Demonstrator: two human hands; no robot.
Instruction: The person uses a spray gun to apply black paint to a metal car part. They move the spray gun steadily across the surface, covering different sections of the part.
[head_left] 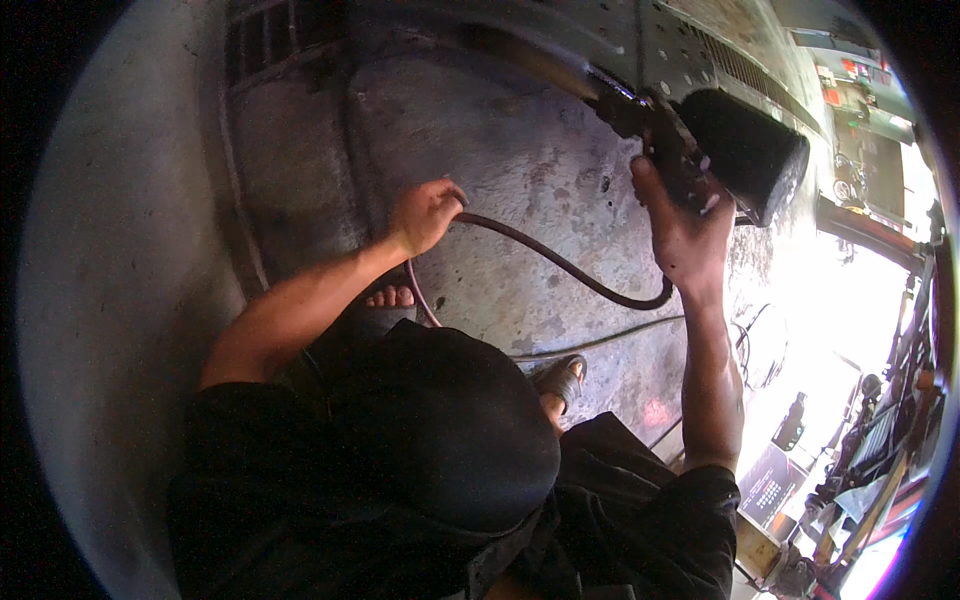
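My right hand (pixel 690 235) is wrapped round a dark spray gun (pixel 672 140) with a large black cup (pixel 745 150). Its nozzle end points up and to the left, near a dark metal panel (pixel 690 45) with small holes. A brownish streak, possibly spray, shows in front of the nozzle, but it is blurred. My left hand (pixel 428 215) is closed round a dark reddish hose (pixel 560 262), holding it off the floor. From there the hose sags right toward my right wrist, where it passes out of sight. Another length hangs below my left hand.
A thinner grey hose (pixel 600 343) lies across the stained concrete floor (pixel 500 290) by my sandalled foot (pixel 562 382). A grey wall (pixel 110 300) rises at the left. Tools and clutter (pixel 880 430) fill the right side, beside a dark printed sheet (pixel 770 487) and bright light.
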